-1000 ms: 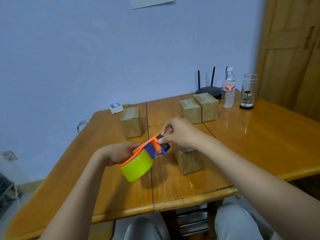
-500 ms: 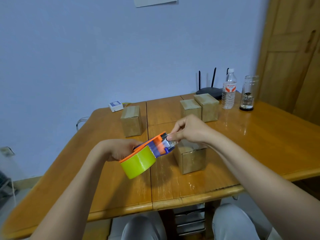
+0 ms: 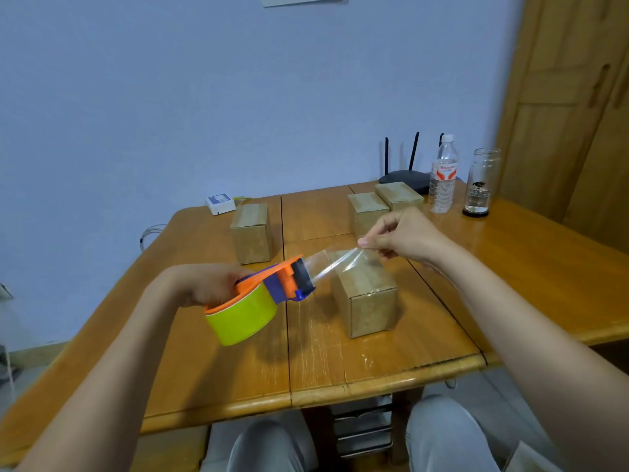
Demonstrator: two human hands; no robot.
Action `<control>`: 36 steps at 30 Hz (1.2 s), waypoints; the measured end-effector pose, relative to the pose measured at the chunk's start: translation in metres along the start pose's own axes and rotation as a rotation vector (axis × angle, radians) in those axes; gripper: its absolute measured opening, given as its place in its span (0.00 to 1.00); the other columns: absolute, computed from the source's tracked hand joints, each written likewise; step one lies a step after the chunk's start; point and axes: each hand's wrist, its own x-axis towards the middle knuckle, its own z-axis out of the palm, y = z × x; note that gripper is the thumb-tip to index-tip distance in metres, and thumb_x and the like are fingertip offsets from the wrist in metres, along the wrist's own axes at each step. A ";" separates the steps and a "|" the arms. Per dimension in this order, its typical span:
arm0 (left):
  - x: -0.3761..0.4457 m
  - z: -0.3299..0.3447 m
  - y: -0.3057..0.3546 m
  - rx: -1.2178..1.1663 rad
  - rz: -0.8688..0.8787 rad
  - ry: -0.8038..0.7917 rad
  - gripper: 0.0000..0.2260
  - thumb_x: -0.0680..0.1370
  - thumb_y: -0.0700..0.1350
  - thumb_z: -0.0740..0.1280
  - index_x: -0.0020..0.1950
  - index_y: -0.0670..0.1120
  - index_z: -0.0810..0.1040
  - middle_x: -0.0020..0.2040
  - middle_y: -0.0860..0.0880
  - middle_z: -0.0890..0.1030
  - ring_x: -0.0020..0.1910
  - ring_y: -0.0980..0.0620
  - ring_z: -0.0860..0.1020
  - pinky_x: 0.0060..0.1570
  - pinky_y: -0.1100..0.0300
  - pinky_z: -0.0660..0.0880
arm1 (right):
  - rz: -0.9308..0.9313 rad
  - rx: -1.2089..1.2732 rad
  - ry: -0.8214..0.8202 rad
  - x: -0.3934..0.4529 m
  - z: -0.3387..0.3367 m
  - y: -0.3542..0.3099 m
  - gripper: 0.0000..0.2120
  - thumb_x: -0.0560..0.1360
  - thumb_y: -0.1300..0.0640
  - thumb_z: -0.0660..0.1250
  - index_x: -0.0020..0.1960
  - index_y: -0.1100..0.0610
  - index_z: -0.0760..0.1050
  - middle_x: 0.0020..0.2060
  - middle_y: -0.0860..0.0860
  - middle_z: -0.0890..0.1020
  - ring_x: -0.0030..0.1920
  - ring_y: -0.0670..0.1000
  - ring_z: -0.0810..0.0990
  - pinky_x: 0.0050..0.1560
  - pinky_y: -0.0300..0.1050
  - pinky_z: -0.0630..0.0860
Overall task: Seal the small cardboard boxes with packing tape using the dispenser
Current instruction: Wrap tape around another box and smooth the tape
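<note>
Left hand (image 3: 207, 284) gripping dispenser (image 3: 262, 294); right hand (image 3: 405, 236) pinching tape (image 3: 335, 262) above box (image 3: 367, 294). Best kept taut, centred over seam before pressing.

Soft, even, rather dim indoor light with a bluish cast fills the view. Glare streaks the table (image 3: 357, 356) just below the right hand's (image 3: 405, 238) fingers, and the tape strip (image 3: 335, 264) pinched at those fingertips glints. A blurred shadow lies beneath the tape dispenser (image 3: 258, 301). Wide-angle bending curves the door frame (image 3: 510, 107) far right; focus is mildly soft throughout.
</note>
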 end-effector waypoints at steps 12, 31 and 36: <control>-0.008 0.005 0.028 0.154 -0.133 0.239 0.05 0.77 0.46 0.73 0.49 0.50 0.78 0.45 0.51 0.82 0.46 0.50 0.81 0.45 0.62 0.76 | 0.274 0.189 -0.270 -0.014 -0.020 -0.005 0.12 0.69 0.63 0.76 0.51 0.67 0.83 0.44 0.63 0.86 0.41 0.54 0.87 0.41 0.43 0.84; -0.006 0.018 0.051 0.292 0.015 0.472 0.13 0.79 0.36 0.64 0.54 0.55 0.72 0.47 0.54 0.78 0.45 0.55 0.76 0.40 0.60 0.70 | 0.325 0.274 -0.158 -0.026 -0.027 0.013 0.13 0.73 0.61 0.74 0.54 0.67 0.82 0.49 0.63 0.86 0.45 0.54 0.87 0.42 0.40 0.83; -0.015 0.033 0.066 0.299 0.085 0.395 0.16 0.77 0.32 0.60 0.56 0.53 0.66 0.52 0.52 0.71 0.44 0.53 0.73 0.39 0.61 0.68 | 0.374 0.220 -0.093 -0.030 -0.033 0.022 0.14 0.69 0.69 0.76 0.54 0.65 0.80 0.43 0.60 0.87 0.43 0.55 0.88 0.38 0.41 0.83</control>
